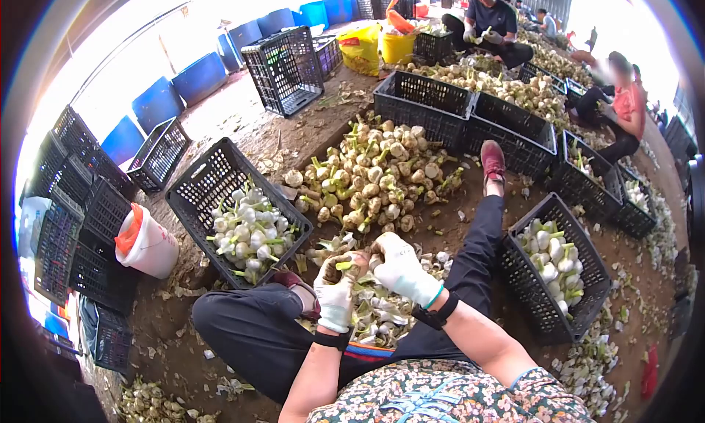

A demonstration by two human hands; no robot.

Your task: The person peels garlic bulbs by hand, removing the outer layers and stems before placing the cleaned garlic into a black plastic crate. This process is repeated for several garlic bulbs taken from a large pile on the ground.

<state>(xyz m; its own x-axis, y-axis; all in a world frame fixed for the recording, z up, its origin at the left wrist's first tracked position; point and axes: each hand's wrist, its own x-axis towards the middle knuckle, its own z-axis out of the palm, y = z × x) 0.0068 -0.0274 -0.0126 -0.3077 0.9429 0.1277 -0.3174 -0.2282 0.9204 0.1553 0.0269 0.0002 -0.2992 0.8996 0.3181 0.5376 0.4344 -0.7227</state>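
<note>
My left hand (335, 291), in a white work glove, is closed around a garlic bulb (358, 260) whose green stem stub sticks out. Against the same bulb, the gloved fingers of my right hand (400, 265) are curled; what lies inside them is hidden. Below both hands, peeled skins (382, 313) cover the ground between my legs. Beyond them is a heap of unpeeled garlic bulbs (382, 170). To the left stands a tilted black crate (198, 195) with cleaned white garlic (250, 232) in it. Another black crate (525, 298) of cleaned garlic (551, 258) stands at my right.
Black crates (422, 107) line the far side of the heap. A white bucket (150, 243) with an orange bag stands left, near stacked crates (55, 225). People work beyond, one in dark clothes (493, 19) and one in pink (624, 103). Yellow bags (360, 48) stand behind.
</note>
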